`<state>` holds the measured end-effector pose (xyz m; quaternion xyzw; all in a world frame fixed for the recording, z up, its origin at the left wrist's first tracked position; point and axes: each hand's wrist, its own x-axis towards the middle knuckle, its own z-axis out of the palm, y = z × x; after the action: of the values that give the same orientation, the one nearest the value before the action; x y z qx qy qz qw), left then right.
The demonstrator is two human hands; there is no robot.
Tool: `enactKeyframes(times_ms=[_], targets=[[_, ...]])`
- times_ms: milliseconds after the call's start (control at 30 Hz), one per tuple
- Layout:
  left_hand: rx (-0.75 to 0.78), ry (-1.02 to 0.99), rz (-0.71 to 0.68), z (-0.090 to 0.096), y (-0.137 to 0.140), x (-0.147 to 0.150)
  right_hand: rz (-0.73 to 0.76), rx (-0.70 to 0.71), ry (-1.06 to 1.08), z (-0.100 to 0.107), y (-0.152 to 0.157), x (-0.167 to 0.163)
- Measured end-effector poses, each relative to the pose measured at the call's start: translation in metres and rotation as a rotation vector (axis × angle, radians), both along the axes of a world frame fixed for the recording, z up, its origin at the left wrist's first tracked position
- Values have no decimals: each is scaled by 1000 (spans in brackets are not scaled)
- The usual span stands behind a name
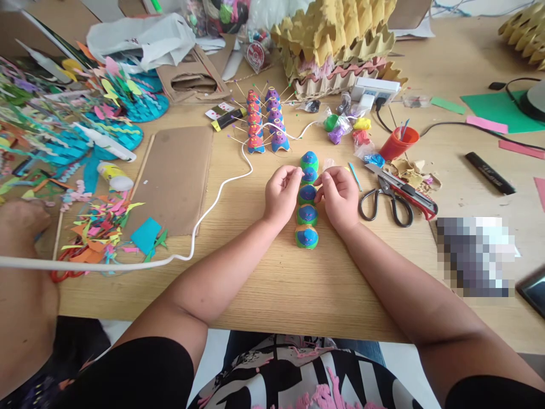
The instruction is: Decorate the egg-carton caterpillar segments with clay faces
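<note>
A row of several blue-and-green egg-carton cups (pixel 307 215) stands upright on the table between my hands, with small marks on the cups. At its left side, my left hand (pixel 281 194) is closed, thumb pressed to the curled fingers near the second cup. Opposite it, my right hand (pixel 342 196) pinches thumb and fingertips together close to the third cup. Anything small in either pinch is too fine to make out. Farther back are a red-and-blue cup row (pixel 254 126) and a purple-and-blue cup row (pixel 276 119), both with thin sticks poking out.
Black-handled scissors (pixel 385 200) and a red utility knife (pixel 411 193) lie to the right, below an orange cup (pixel 399 143). A white cable (pixel 221 190) crosses the left side near cardboard (pixel 174 176) and paper scraps (pixel 97 227). Egg trays (pixel 336 51) are stacked behind. Another person's arm (pixel 23 295) rests at left.
</note>
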<state>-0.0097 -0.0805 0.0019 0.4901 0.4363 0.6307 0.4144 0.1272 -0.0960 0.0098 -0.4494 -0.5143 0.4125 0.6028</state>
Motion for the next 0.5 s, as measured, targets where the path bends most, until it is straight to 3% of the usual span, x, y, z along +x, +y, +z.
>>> enactKeyframes(times_ms=[300,500], targets=[[-6,53,-17,-3,-1,-1,-47,-29,-51,-3,5,3],[-50,9,-20,-4,3,-3,-156,37,-89,-7,8,6]])
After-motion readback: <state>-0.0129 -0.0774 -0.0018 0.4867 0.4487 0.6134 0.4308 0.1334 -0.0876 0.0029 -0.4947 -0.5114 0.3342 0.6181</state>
